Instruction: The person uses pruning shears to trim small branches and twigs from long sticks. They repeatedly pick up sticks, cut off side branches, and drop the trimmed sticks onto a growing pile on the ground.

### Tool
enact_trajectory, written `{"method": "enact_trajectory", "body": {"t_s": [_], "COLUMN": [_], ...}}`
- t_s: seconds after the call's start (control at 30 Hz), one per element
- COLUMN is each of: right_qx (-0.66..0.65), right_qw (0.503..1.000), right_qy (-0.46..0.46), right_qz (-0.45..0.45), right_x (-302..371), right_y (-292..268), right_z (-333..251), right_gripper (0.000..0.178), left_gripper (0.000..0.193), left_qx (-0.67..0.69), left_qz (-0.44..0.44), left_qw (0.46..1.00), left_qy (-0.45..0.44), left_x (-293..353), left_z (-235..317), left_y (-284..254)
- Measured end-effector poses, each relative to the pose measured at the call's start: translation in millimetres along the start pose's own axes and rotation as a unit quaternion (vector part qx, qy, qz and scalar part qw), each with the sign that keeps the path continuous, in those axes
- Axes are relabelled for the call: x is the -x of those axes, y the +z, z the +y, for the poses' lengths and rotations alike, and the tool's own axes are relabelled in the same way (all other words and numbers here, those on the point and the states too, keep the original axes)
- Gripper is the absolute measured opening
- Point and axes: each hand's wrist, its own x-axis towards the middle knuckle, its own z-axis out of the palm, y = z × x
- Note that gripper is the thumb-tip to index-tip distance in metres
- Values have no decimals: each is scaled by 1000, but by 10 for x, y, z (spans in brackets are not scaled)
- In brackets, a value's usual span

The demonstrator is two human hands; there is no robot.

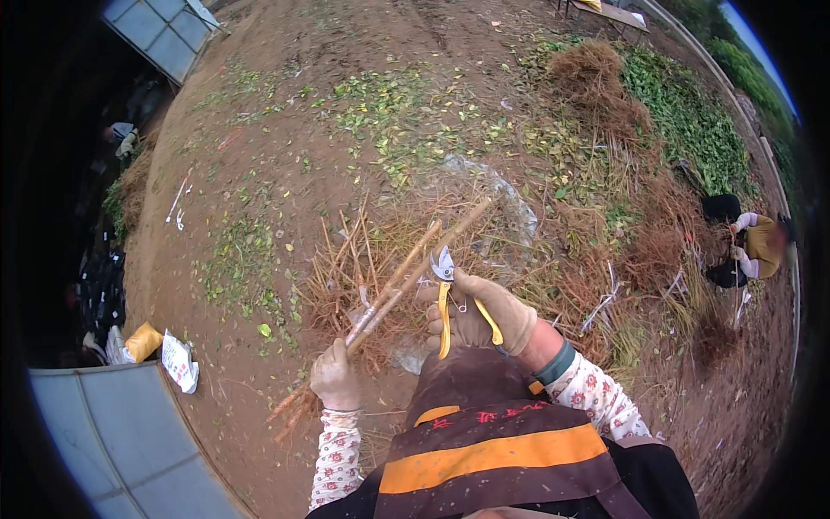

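My left hand [335,378], in a pale work glove, is wrapped round two long woody stems [406,287]. They slant up to the right across my front, and thin brown roots [294,405] stick out below the fist. My gloved right hand [501,313] holds pruning shears [444,322] with yellow handles spread apart. Their metal blades point up, close beside the stems; whether they touch, I cannot tell. Beneath the stems lies a loose heap of cut twigs and rooted stalks [346,268] on the ground.
Clear plastic sheeting [517,208] lies beyond the heap. Brushy bundles [592,78] and green leafy cuttings [692,121] spread along the right, where another person [761,246] sits. At left are a yellow sack [143,342], a white bag [180,362] and a blue-grey metal panel [130,432].
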Motion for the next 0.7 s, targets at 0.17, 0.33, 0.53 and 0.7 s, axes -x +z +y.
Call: {"method": "enact_trajectory", "body": {"t_s": [0.17,0.33,0.53,0.7], "right_qx": [-19,24,203,206], "right_qw": [993,997,965,971], "right_qy": [-94,-60,-89,-97], "right_qz": [69,30,138,74], "right_x": [-78,183,212,106], "right_y": [-52,112,-209,-318], "right_z": [85,135,-240,-347], "right_gripper": [61,57,56,67], "left_gripper": [32,33,33,34], "left_qx": [18,22,194,236], "left_qz": [56,18,-74,-187], "left_qw": [997,999,976,952], "left_qy": [41,-15,-70,-59], "left_x": [-30,21,-37,15], "left_z": [-54,-95,-167,-184], "left_y": [-23,-6,-100,-129]}}
